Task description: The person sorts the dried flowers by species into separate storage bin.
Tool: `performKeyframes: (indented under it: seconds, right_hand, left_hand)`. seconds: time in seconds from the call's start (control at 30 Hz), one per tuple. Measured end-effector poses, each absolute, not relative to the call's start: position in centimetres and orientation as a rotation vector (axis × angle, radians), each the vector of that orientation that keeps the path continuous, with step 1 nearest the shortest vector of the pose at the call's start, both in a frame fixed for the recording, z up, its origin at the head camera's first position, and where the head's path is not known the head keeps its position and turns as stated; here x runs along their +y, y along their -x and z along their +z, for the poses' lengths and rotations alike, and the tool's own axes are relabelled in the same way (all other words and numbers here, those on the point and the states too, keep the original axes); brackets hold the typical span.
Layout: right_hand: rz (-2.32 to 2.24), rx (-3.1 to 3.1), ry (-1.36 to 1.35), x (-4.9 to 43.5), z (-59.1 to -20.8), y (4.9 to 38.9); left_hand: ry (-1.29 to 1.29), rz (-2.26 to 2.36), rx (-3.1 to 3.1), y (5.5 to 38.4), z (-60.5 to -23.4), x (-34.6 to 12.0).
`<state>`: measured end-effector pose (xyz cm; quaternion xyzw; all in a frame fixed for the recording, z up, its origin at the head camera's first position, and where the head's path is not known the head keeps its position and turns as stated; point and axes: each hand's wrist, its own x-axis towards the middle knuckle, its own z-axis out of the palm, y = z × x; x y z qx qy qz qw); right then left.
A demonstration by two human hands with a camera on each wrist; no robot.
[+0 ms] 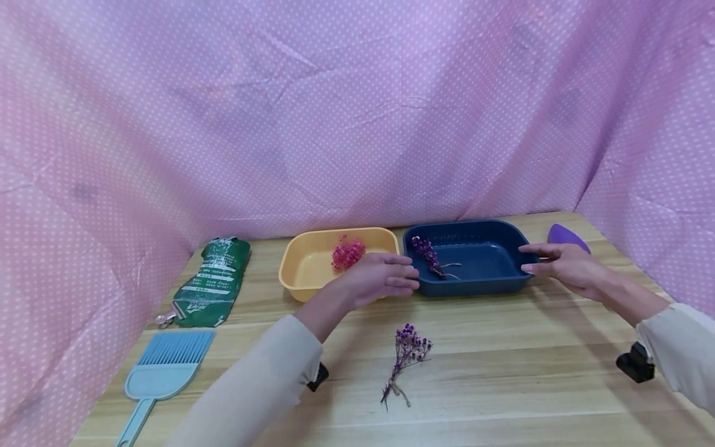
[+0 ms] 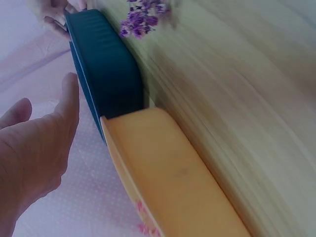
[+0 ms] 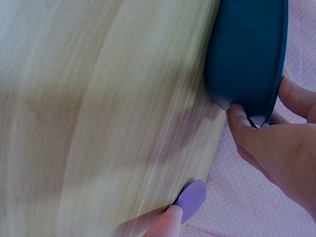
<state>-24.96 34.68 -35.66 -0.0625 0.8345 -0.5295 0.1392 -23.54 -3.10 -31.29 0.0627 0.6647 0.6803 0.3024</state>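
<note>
My right hand (image 1: 572,268) grips the right end of a dark blue tray (image 1: 475,287), thumb and fingers on either side of its rim in the right wrist view. Fingers extended, my left hand (image 1: 382,279) hovers above the front right of a yellow tray (image 1: 296,288), near the blue tray's left end, holding nothing. A tied bunch of dried purple flowers (image 1: 426,253) lies in the blue tray's left part. Pink dried flowers (image 1: 347,253) lie in the yellow tray, partly behind my left hand. Another purple bunch (image 1: 408,351) rests on the table in front.
At the left lie a green printed pouch (image 1: 215,282) with a metal clip and a light blue brush (image 1: 162,375). A purple rounded piece (image 1: 566,236) sits beyond my right hand. Pink dotted cloth (image 1: 335,124) hangs behind and beside the wooden table (image 1: 503,372).
</note>
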Motion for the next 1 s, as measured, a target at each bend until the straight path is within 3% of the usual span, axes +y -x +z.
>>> performKeyframes:
  seconds: [0.2, 0.63, 1.0]
  right_hand:
    - [-1.504, 2.43, 0.184, 34.7, -35.7, 25.0]
    - [-1.48, 2.445, 0.197, 34.8, -35.9, 24.9]
    - [-1.486, 2.447, 0.208, 34.7, -35.7, 25.0]
  left_hand:
    - [-0.234, 1.716, 1.869, 21.1, -31.8, -6.3]
    - [-0.063, 1.712, 1.915, 15.2, -35.0, -9.6]
    - [-0.051, 1.769, 1.918, 13.4, -37.7, -10.5]
